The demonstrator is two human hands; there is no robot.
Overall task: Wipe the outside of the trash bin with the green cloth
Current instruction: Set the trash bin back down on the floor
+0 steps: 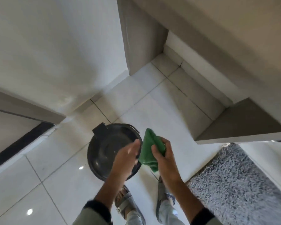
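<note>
A round dark grey trash bin with a closed lid stands on the white tiled floor, seen from above. My right hand grips a folded green cloth just off the bin's right rim, hanging above the floor. My left hand hovers over the right side of the lid with its fingers stretched out and apart, holding nothing; it is motion-blurred.
A shaggy grey rug lies to the right on the floor. A beige cabinet corner juts out at right, and a white wall rises behind the bin. My sandalled feet stand just below the bin.
</note>
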